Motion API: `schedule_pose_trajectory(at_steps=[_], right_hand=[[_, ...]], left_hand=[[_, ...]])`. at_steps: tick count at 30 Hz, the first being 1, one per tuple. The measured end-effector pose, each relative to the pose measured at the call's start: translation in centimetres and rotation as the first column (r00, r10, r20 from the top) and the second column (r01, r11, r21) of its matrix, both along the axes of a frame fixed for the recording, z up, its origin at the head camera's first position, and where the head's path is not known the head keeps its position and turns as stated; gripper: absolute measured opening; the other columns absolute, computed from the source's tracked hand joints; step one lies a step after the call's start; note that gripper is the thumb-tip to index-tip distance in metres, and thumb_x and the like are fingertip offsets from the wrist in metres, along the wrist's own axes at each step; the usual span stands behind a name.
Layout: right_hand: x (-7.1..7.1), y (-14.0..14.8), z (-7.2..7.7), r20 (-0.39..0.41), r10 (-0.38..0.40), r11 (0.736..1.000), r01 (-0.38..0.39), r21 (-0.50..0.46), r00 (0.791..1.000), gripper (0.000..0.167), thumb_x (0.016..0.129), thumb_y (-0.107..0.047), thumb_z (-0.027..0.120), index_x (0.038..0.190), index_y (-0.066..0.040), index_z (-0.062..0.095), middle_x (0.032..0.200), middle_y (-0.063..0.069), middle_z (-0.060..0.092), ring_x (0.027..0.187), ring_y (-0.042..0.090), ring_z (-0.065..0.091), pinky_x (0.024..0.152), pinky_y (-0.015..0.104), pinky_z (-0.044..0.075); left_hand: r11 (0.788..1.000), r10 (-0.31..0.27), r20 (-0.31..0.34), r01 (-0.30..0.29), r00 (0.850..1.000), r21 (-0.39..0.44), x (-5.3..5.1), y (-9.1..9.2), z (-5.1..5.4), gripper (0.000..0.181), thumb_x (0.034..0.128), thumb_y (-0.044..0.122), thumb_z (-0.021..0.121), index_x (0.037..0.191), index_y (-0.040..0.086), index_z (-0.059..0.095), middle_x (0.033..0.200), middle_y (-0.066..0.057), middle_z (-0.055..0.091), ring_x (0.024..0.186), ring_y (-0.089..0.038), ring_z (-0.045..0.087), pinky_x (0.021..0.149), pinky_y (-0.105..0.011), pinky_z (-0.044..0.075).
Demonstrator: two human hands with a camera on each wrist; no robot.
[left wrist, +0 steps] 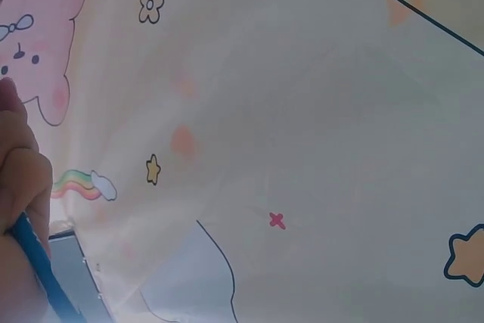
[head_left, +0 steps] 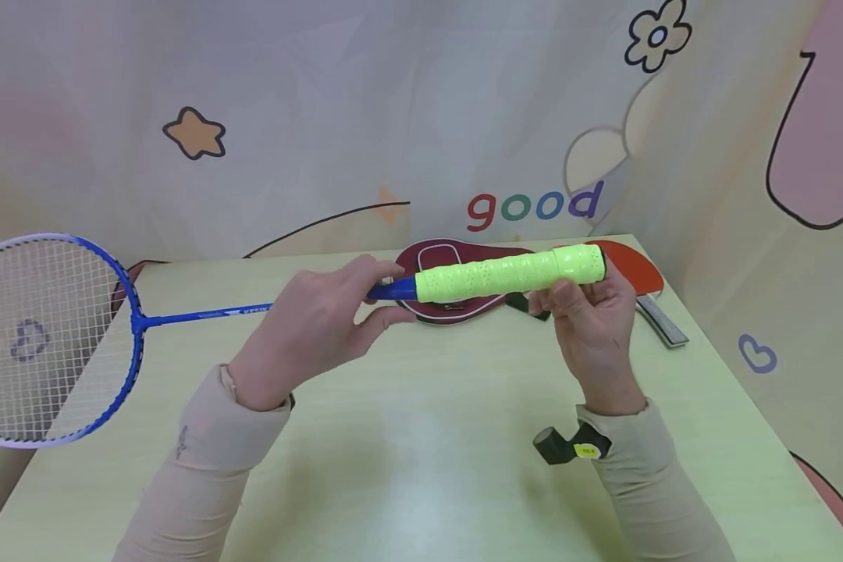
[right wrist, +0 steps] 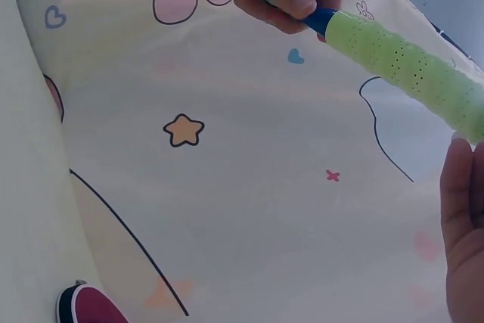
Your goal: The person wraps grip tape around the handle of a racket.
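Observation:
A blue badminton racket (head_left: 211, 314) with a bright yellow-green grip wrap (head_left: 506, 273) is held above the table, lying across the head view with its strung head at the left. My left hand (head_left: 316, 324) grips it where the shaft meets the blue cone, as the right wrist view also shows, with thumb and fingers around the shaft (right wrist: 321, 20). At the butt end, my right hand (head_left: 597, 332) holds the wrapped handle between thumb and fingers. The left wrist view catches only part of the left hand (left wrist: 23, 179) and a blue strip of the racket.
Behind the handle, a maroon paddle case (head_left: 449, 312) with white trim lies at the table's back edge. A red table tennis paddle (head_left: 639, 269) rests to its right, partly hidden by my right hand. Patterned curtains (head_left: 309, 140) rise behind the pale table (head_left: 393, 445).

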State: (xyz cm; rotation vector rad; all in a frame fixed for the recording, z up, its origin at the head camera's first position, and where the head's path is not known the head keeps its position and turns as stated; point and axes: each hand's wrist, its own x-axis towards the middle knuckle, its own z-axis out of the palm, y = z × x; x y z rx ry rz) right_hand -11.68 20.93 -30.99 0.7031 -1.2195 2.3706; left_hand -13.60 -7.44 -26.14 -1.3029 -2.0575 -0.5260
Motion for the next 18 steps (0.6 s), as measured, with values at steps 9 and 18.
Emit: schedule_pose_trajectory(at_steps=[9,18], right_hand=[[-0.13,0.29,-0.03,0.005,0.075,0.997,-0.075,0.009,0.997,0.047,0.087,-0.003,0.069,0.128,0.014,0.051,0.108,0.017,0.063,0.080,0.022,0.058,0.075,0.029,0.055],[-0.24,0.24,0.00,-0.011,0.065,0.998,-0.065,-0.025,0.998,0.044,0.084,0.003,0.071,0.123,0.015,0.053,0.106,0.019,0.065,0.082,0.026,0.062,0.073,0.030,0.056]], left_hand=[[0.999,-0.023,-0.063,0.025,0.998,0.037,-0.15,0.04,-0.22,0.029,0.0801,0.006,0.079,0.094,0.000,0.055,0.073,-0.003,0.052,0.042,-0.008,0.034,0.039,-0.019,0.027],[0.999,-0.017,-0.080,0.019,0.997,0.033,0.05,0.15,-0.22,0.021,0.0940,0.020,0.066,0.093,0.001,0.057,0.067,-0.001,0.048,0.041,-0.008,0.033,0.038,-0.020,0.027]])
